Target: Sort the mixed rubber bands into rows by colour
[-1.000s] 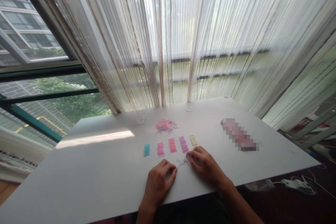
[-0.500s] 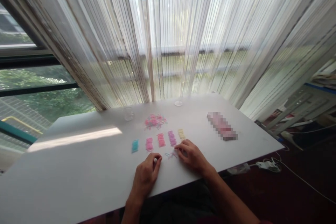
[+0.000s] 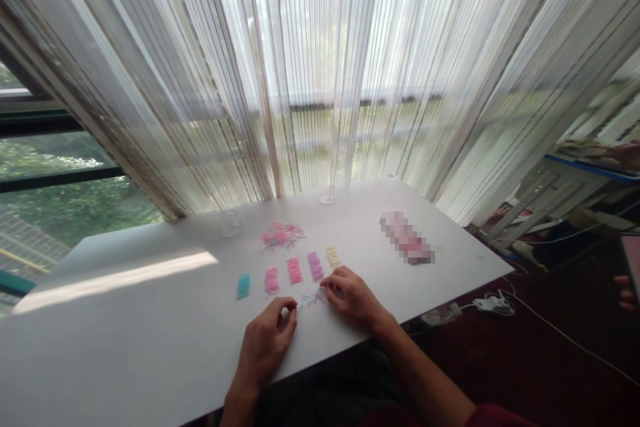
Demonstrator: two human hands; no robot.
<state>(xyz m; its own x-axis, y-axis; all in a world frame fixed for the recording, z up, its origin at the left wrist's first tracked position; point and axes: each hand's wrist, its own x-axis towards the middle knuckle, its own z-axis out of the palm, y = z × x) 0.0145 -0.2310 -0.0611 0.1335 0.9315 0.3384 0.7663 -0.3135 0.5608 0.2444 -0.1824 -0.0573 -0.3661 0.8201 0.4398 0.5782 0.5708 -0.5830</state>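
My left hand (image 3: 269, 340) rests on the white table (image 3: 150, 347) with thumb and forefinger pinched; a tiny pale bit shows at the tips, too small to name. Beside it lies a small loose group of slim pastel pieces (image 3: 314, 299). Just right of these, my right hand (image 3: 353, 299) is closed in a pinch, its contents too small to make out. Beyond the hands stand sorted groups of small slim pieces: teal (image 3: 243, 285), pink (image 3: 271, 280), coral pink (image 3: 295, 271), purple (image 3: 315, 267) and yellow (image 3: 333, 257). Behind them is a mixed, mostly pink pile (image 3: 283, 235).
A clear container (image 3: 230, 224) and a small clear dish (image 3: 327, 199) stand near the far edge. To the right lies a blurred pink box (image 3: 407, 238). Sheer curtains (image 3: 320, 67) hang behind the table. Another person's hand (image 3: 626, 292) shows at the right edge.
The view has turned slightly right, so the table things sit further left. A pale bit now shows at my left fingertips. Another person's hand has come into view at the right.
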